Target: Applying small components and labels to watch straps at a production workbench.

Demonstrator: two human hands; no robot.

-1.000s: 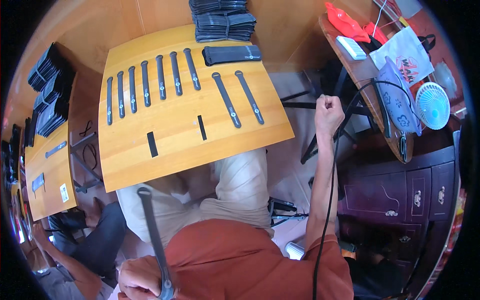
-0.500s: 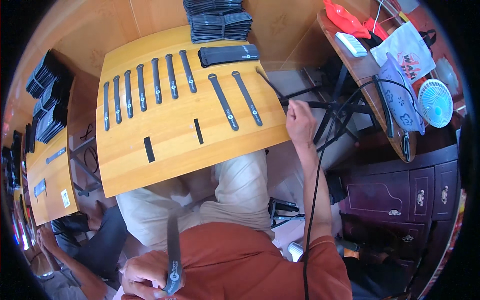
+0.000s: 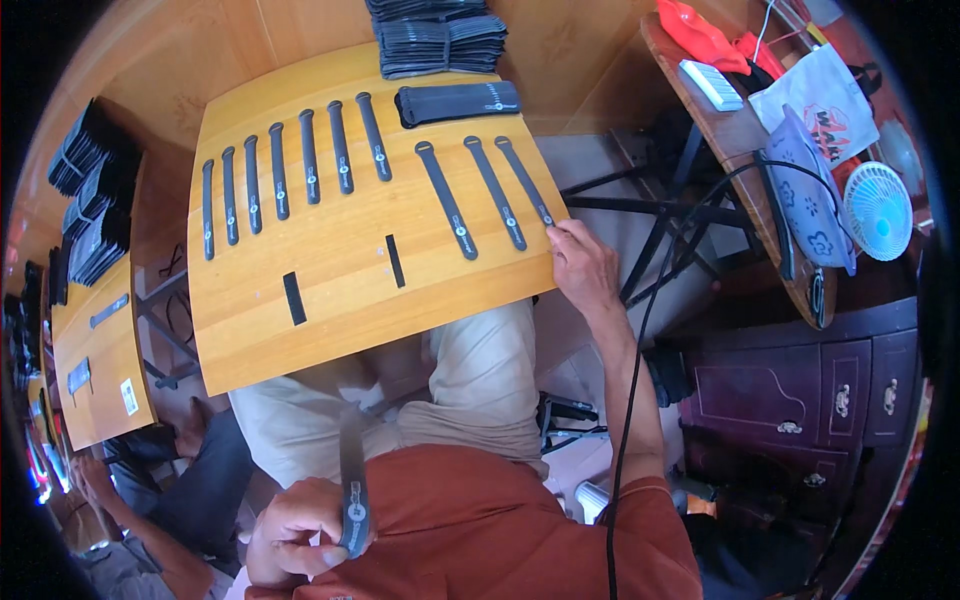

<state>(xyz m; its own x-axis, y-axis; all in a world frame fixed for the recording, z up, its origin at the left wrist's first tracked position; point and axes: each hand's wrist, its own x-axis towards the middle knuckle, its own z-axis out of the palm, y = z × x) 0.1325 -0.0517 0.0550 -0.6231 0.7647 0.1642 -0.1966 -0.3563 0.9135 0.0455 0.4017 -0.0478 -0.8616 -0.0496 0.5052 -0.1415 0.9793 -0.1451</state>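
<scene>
My right hand (image 3: pixel 586 266) is at the right edge of the yellow wooden table (image 3: pixel 340 270). Its fingers pinch the near end of a dark grey storage strap (image 3: pixel 524 178), whose slotted far end lies on the tabletop. Just left of it lie two more straps, one of them the middle strap (image 3: pixel 494 192). Several others form a slanting row at the back left, with one strap (image 3: pixel 372 137) at that row's right end. Low in front of my body, my left hand (image 3: pixel 298 528) is closed on another strap (image 3: pixel 353 490), which points upward with a blurred tip.
Two short black strips (image 3: pixel 295 298) lie near the table's front. A flat pile of straps (image 3: pixel 458 104) and a tall banded stack (image 3: pixel 440 50) occupy its back. A black cable (image 3: pixel 633 400) hangs beside my right arm. Another person sits left at a second table (image 3: pixel 100 370).
My right hand has moved slightly left and nearer, bringing its strap from a tilt past the table edge to lying beside the other two. My left hand has shifted a little right.
</scene>
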